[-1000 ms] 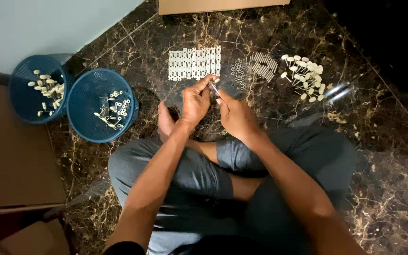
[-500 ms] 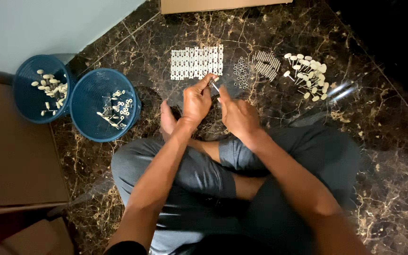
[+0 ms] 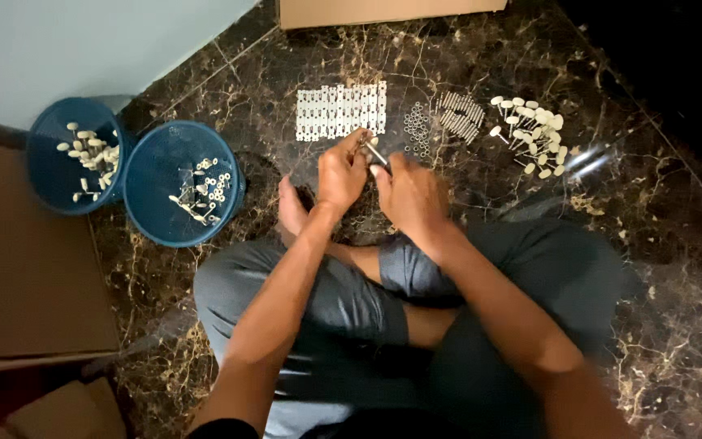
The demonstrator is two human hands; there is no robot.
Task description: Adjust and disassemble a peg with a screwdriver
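1. We hold a thin metal pin [image 3: 375, 153] between our two hands, above the dark marble floor [image 3: 660, 244] and just in front of our crossed legs [image 3: 367, 301]; a small pale piece sits at its upper end, too small to name.
2. Our left hand [image 3: 341, 172] has its fingers curled, the fingertips pinching the upper end of the pin.
3. Our right hand [image 3: 406, 189] is curled too, thumb and forefinger pressed together on the lower end of the pin; the two hands nearly touch.
4. Just beyond the hands lies a flat row of white perforated strips [image 3: 341, 110], set side by side on the floor.
5. To the right of the strips lies a small patch of metal rings [image 3: 418, 130], then a bundle of metal pins [image 3: 461, 112] laid slantwise.
6. Further right, well apart from the hands, lies a loose pile of cream-coloured round-headed pieces on stems [image 3: 530, 134].
7. To our left stand two blue buckets, touching each other: the nearer bucket [image 3: 156, 175] holds a scatter of small white rings and pins, the farther bucket [image 3: 50, 162] holds cream round-headed pieces.
8. Brown cardboard [image 3: 26, 276] lies at the far left, and another cardboard edge [image 3: 383, 11] shows at the top.
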